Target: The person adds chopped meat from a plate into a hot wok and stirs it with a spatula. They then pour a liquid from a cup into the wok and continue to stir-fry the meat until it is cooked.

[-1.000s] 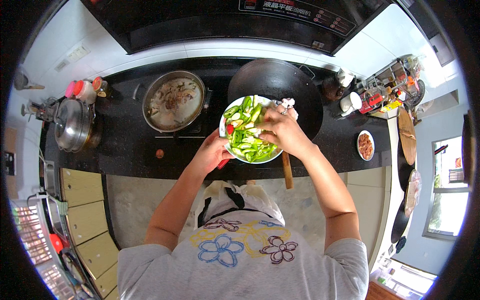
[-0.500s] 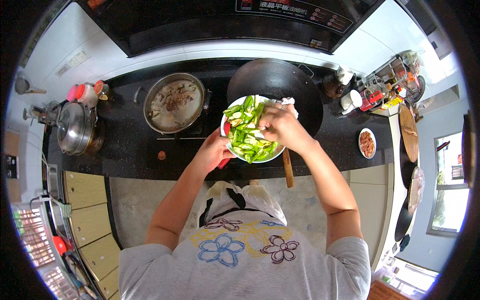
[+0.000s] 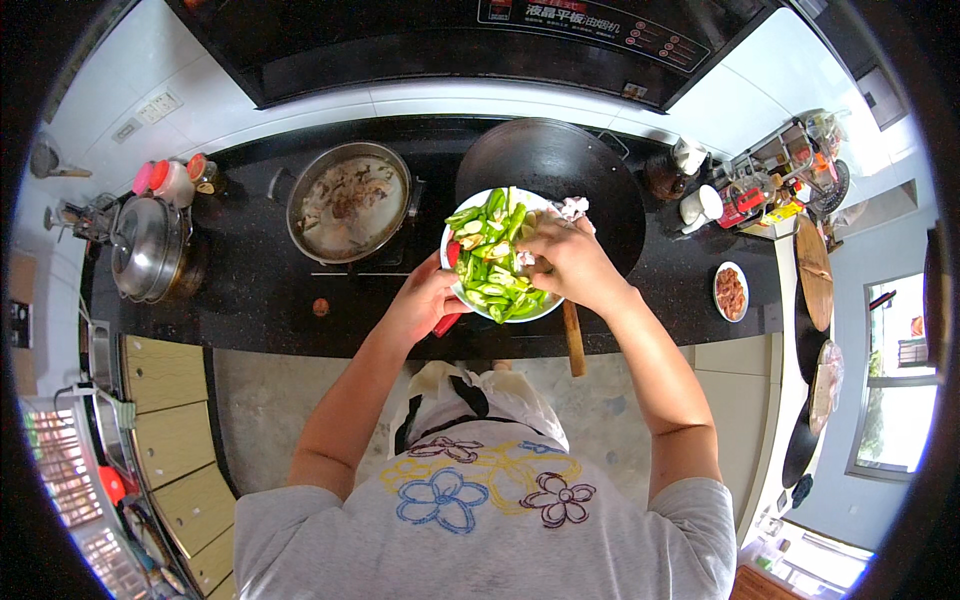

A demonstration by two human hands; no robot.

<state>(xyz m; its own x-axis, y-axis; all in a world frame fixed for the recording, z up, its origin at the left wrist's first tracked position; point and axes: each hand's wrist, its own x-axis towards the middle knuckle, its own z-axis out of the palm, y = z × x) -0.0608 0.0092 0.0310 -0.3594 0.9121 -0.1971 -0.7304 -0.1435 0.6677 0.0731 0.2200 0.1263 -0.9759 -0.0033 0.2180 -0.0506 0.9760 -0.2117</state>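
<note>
My left hand (image 3: 422, 303) grips the left rim of a white dish (image 3: 533, 199), held level over the near side of the wok. Sliced green peppers (image 3: 490, 270) fill most of this dish. At its right side my right hand (image 3: 577, 262) dips in with curled fingers. Whatever those fingers hold is hidden. Pinkish-white pieces (image 3: 573, 207) show just beyond that hand, and a few more lie by its fingertips. The dark wok (image 3: 540, 155) sits behind the dish, and a wooden handle (image 3: 573, 340) sticks out below it.
On the left burner stands a wide steel pan (image 3: 350, 248) of cloudy liquid. A lidded steel pot (image 3: 145, 250) and red-lidded jars (image 3: 175, 185) are farther left. To the right are a small plate of sliced meat (image 3: 731, 292), a white cup (image 3: 702, 205) and several bottles (image 3: 775, 200).
My right hand has shifted slightly within the dish, its fingers spreading a little, and pinkish-white pieces now show by its fingertips. My left hand keeps its hold.
</note>
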